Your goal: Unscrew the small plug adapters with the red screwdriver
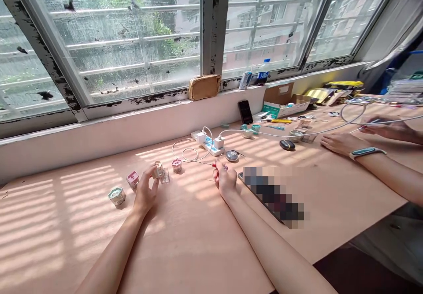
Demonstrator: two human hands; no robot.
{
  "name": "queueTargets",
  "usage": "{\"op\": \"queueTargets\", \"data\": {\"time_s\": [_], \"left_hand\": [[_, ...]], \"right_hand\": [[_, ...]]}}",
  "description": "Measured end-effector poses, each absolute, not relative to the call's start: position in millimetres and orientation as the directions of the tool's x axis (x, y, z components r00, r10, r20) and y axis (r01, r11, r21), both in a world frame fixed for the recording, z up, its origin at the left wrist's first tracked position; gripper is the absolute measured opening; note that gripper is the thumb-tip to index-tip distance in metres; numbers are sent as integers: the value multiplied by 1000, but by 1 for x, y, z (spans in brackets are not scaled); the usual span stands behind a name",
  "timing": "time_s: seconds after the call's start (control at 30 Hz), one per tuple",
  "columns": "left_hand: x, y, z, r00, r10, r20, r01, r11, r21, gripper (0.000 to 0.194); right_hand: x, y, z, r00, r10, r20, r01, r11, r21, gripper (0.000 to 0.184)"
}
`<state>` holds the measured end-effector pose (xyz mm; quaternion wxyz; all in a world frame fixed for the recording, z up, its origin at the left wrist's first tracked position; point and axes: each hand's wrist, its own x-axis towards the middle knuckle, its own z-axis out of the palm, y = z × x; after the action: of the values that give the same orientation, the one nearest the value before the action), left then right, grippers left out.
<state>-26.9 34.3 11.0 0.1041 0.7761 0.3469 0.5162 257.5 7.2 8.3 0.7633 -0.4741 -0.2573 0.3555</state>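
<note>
Box (159,169), small and cream-coloured, held up between thumb and fingertips of the left hand (145,192), over the left-centre part of the wood-toned tabletop (185,245); left grip narrow, closed to about the width of the box; a clear, thin-edged piece (165,176) just beside the box, cannot tell whether joined to it or apart; right hand (225,181) near, fingers curled closed around a slim red-tipped item (214,165), most of it hidden inside the grip.

Near the left hand, a pink-topped hexagonal box (132,179), and farther left a green-topped hexagonal box (116,195); between the two hands, a smaller pink-topped box (176,165); behind it, a power strip (209,144) with a white charger (219,142) plugged in; close to the strip, a round grey object (231,155); right of the right hand, a dark phone (269,195) with pixelated screen, lying flat.

Farther right, a black oval object (287,145); beyond, a co-worker's hands (342,144), with a teal-faced wristband (367,152); against the wall, an open cardboard carton (299,105); on the sill, a brown package (204,87), a can (245,80) and a blue-capped bottle (262,73).
</note>
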Motion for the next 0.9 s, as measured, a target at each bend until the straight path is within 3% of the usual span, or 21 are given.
{"op": "queueTargets", "data": {"time_s": [0.13,0.37,0.77,0.9], "left_hand": [[-26,40,9,299,735,609,476,-668,572,39],[-18,55,15,286,719,633,486,-678,551,37],[-18,50,12,439,612,658,523,-770,367,32],[-18,47,8,428,634,644,561,-745,361,34]], "right_hand": [[258,7,8,609,791,62,-284,291,-914,41],[258,5,10,614,786,73,-242,275,-930,42],[255,0,16,584,811,41,-252,229,-940,42],[255,-1,15,575,817,48,-268,244,-932,41]]}}
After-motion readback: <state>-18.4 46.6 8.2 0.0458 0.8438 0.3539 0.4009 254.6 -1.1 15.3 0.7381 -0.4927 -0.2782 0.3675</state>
